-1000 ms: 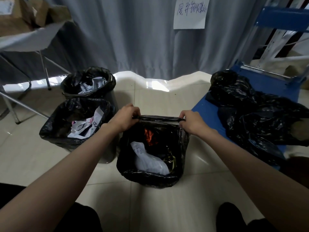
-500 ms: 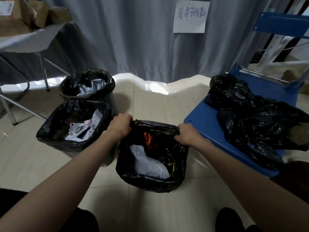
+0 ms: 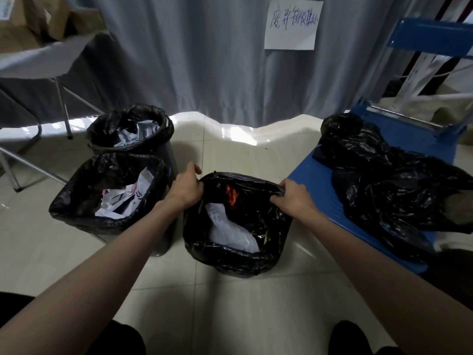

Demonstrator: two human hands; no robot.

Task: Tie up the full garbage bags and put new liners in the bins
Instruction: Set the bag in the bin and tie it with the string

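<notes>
A bin lined with a black garbage bag (image 3: 230,260) stands on the floor right in front of me, with white paper and an orange scrap inside. My left hand (image 3: 186,187) grips the bag's rim on the left side. On the right side my right hand (image 3: 291,197) grips the rim. To the left stand two more bins, the near lined bin (image 3: 84,213) and the far lined bin (image 3: 128,129), both holding crumpled paper. A heap of loose black bags (image 3: 389,183) lies on a blue cart.
The blue cart (image 3: 322,185) stands close on the right, its deck edge beside the front bin. A grey curtain (image 3: 204,60) with a paper sign (image 3: 293,23) hangs behind. A folding table (image 3: 38,55) with cardboard boxes stands at back left.
The bag's rim has gone from a flat, pulled-together line to a wider opening. Both hands have shifted down and out along the rim.
</notes>
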